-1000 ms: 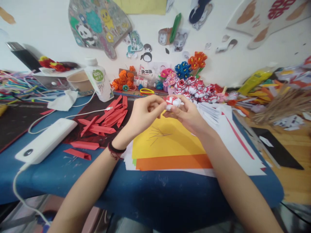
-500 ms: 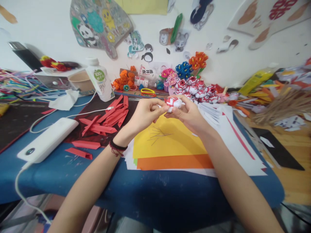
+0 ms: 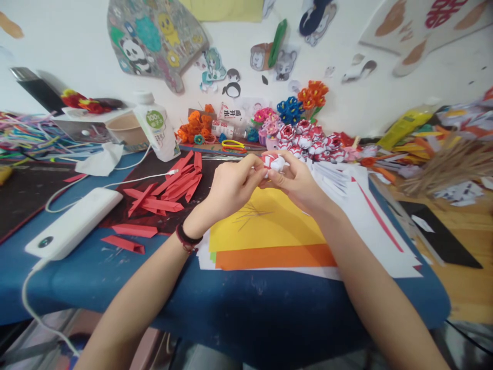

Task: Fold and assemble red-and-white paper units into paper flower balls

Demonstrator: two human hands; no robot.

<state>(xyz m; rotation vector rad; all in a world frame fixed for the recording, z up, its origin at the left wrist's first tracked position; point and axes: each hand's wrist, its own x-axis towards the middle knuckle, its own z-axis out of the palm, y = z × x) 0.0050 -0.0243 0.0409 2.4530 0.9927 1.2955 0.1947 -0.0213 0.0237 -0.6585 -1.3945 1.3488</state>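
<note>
Between my two hands is a small red and white folded paper flower (image 3: 274,163), held above the paper stack. My right hand (image 3: 295,180) is curled around its right side, thumb in front. The fingers of my left hand (image 3: 239,182) are pinched together at its left edge, partly covering it. Beneath them lies a yellow paper sheet (image 3: 269,231) with several thin sticks or wires (image 3: 252,213) on it. Folded red paper strips (image 3: 169,190) lie in a pile left of my left hand. Behind my right hand are several finished-looking red and white paper flowers (image 3: 308,139).
A white power bank (image 3: 75,223) with cables lies at the left. At the back stand a white bottle (image 3: 157,126) and blue flowers (image 3: 289,110). White paper strips (image 3: 331,177) lie right of my hands. Brown paper sticks (image 3: 447,164) fill the far right.
My left hand has turned slightly, its knuckles rolled further over the flower's left edge. The flower stays between both hands, and the view has shifted a little.
</note>
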